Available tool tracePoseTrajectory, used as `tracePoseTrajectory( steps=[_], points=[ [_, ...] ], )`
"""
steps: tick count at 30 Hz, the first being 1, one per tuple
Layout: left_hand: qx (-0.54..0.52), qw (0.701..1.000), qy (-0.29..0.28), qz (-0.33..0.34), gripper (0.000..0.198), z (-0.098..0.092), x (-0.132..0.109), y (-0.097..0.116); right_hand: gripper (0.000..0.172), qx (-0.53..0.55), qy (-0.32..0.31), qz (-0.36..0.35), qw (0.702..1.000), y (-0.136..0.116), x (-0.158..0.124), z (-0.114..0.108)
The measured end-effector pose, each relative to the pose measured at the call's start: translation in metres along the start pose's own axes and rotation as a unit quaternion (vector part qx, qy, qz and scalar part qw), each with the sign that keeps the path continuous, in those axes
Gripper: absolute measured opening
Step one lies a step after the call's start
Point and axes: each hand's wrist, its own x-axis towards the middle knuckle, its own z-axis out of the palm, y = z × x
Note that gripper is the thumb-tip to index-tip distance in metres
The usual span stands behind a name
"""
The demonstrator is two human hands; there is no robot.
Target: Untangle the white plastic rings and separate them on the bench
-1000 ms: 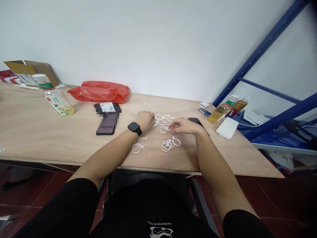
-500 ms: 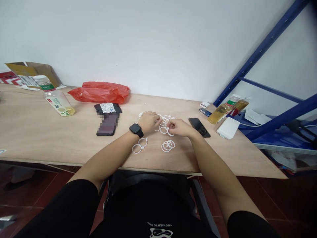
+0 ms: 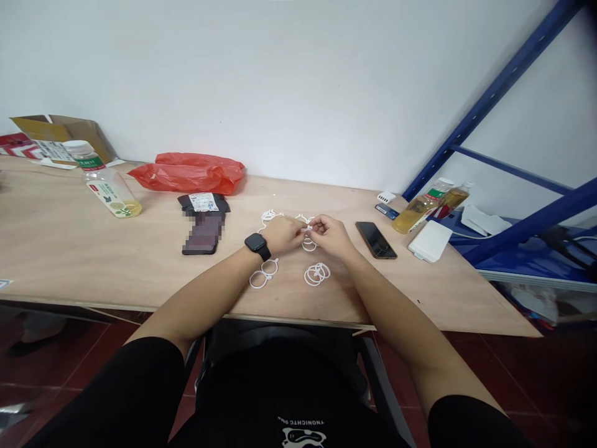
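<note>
Both hands meet over a scatter of white plastic rings on the plywood table [image 3: 69,249]. My left hand [image 3: 284,234], with a black smartwatch [image 3: 257,245] on its wrist, is closed and pinches a white ring [image 3: 306,229]. My right hand [image 3: 329,234] is closed on the same ring from the other side. A pair of joined rings [image 3: 262,275] lies just below my left wrist. A small cluster of rings [image 3: 317,273] lies below my right hand. More loose rings [image 3: 270,216] sit behind the hands.
A black phone [image 3: 375,239] lies right of my hands, with a white box [image 3: 430,241] and two bottles of yellow liquid [image 3: 417,210] beyond. A dark pouch [image 3: 203,228], a red plastic bag [image 3: 191,173], another bottle [image 3: 105,186] and a cardboard box [image 3: 56,134] sit left. Blue shelving [image 3: 513,186] stands right.
My right hand moved left, picked up a ring and came together with my left hand; both now pinch it. The phone behind my right hand is uncovered.
</note>
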Motion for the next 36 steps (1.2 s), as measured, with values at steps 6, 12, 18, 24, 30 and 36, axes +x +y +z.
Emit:
tracePoseTrajectory(
  steps=[6, 12, 18, 24, 30, 36],
  points=[
    [0.074, 0.997, 0.021, 0.018, 0.029, 0.005, 0.003, -0.001, 0.017, 0.124, -0.002, 0.04, 0.992, 0.002, 0.004, 0.009],
    [0.119, 0.99, 0.009, 0.077, 0.026, 0.006, 0.006, -0.001, 0.011, 0.132, 0.013, 0.062, 0.989, 0.006, 0.008, 0.014],
    [0.126, 0.989, -0.01, 0.075, 0.023, 0.007, 0.007, 0.004, 0.004, 0.064, 0.038, 0.065, 0.995, 0.01, 0.009, 0.016],
    [0.114, 0.993, -0.005, 0.014, 0.029, 0.005, 0.007, 0.003, 0.017, 0.021, 0.037, 0.07, 0.997, 0.009, 0.012, 0.016],
    [0.14, 0.981, -0.03, -0.131, 0.036, -0.005, 0.004, -0.008, 0.023, -0.075, -0.063, 0.047, 0.994, -0.012, 0.003, -0.017],
    [0.142, 0.978, -0.033, -0.151, 0.033, -0.001, 0.001, -0.012, 0.042, -0.137, -0.437, 0.022, 0.889, -0.023, -0.012, -0.03]
  ],
)
